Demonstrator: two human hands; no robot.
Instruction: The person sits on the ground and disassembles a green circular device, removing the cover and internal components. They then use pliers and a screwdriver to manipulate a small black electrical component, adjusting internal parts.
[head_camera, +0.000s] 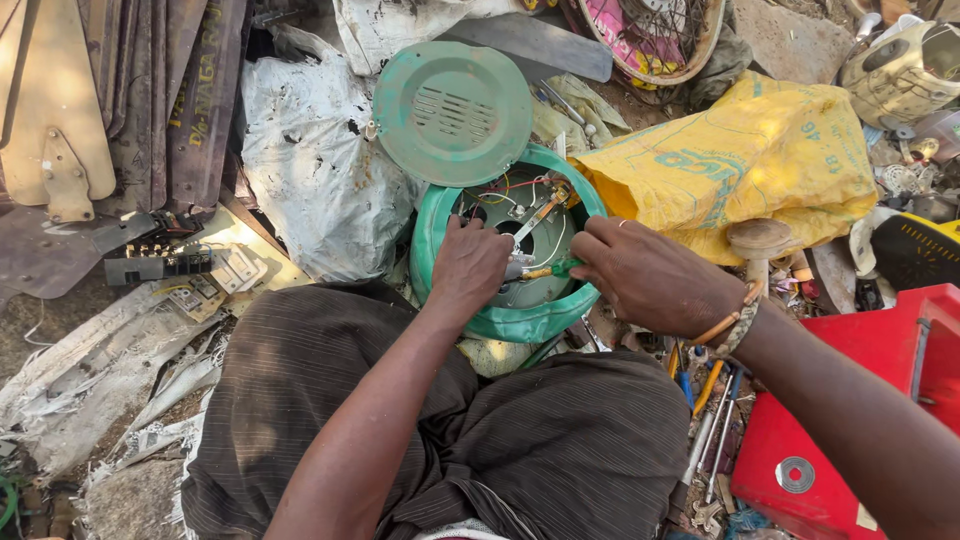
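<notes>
Counting from my feed: two hands in frame, left hand (468, 268) and right hand (645, 275), both at one green round housing (432, 240). One green vented lid (452, 112) beside it. One screwdriver (540, 271) with a green handle. One yellow sack (745, 160). One red box (850, 420). One white crumpled sack (310, 170). One wire wheel guard (655, 35).

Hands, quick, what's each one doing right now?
Left hand: closed, fingers pressed inside the open green appliance shell; what it grips cannot be told.
Right hand: closed on a green-handled screwdriver.
</notes>
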